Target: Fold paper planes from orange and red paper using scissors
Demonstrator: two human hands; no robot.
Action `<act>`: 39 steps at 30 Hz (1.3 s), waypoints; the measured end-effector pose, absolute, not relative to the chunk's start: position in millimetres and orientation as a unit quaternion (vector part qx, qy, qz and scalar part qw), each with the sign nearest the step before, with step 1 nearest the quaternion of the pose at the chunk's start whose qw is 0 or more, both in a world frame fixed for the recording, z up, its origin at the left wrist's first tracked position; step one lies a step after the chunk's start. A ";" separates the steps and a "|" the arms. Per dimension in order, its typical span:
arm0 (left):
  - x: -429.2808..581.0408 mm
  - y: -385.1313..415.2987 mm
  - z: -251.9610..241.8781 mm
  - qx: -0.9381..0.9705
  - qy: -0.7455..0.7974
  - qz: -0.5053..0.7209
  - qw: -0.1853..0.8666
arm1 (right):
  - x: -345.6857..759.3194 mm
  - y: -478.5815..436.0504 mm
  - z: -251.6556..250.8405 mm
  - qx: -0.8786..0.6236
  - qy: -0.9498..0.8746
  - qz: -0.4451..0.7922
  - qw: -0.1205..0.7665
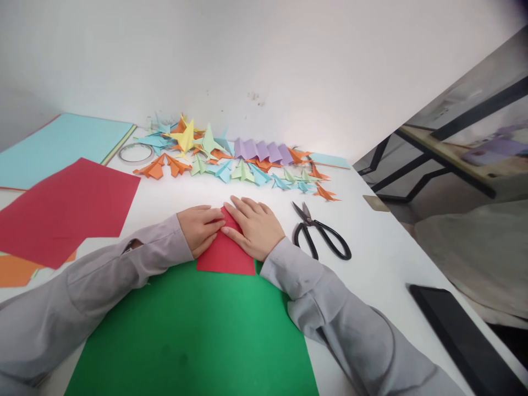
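A small red paper [226, 254] with a folded, narrowed top lies over the far edge of a large green sheet [193, 330]. My left hand [201, 228] rests on its upper left side, fingers together and pointing right. My right hand [256, 226] lies flat across its upper right side, fingers spread a little, thumb pointing toward the left fingertips. Both hands press on the paper, and part of its top is hidden under them. Black-handled scissors [324, 230] lie with blades slightly apart, right of my right hand.
Folded paper shapes in several colours, including a yellow one [185, 137], and a purple pleated strip [262, 151] line the wall. Red sheets [74, 209], blue sheets [70, 143] and a tape roll [135, 153] are left. A black flat device [462, 335] lies right.
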State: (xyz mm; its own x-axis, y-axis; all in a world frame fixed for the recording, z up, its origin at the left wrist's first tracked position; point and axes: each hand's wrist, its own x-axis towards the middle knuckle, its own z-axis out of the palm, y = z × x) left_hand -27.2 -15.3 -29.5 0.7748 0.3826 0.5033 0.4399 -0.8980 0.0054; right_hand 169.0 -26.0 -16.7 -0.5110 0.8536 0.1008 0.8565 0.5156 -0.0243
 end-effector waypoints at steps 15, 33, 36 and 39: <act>-42.9 -11.7 -14.1 -0.908 -0.201 -0.336 0.151 | 168.6 -25.3 -19.7 -0.492 -0.869 -0.008 0.056; -14.1 -9.8 -37.4 -0.911 -0.293 -0.271 0.107 | 176.9 -27.1 -30.7 -0.462 -0.867 -0.011 0.186; -15.5 -2.2 -40.4 -0.913 -0.277 -0.285 0.089 | 178.2 -26.1 -36.1 -0.439 -0.873 -0.038 0.209; -18.4 5.9 -40.9 -0.918 -0.272 -0.282 0.067 | 178.0 -24.8 -38.8 -0.424 -0.877 -0.051 0.219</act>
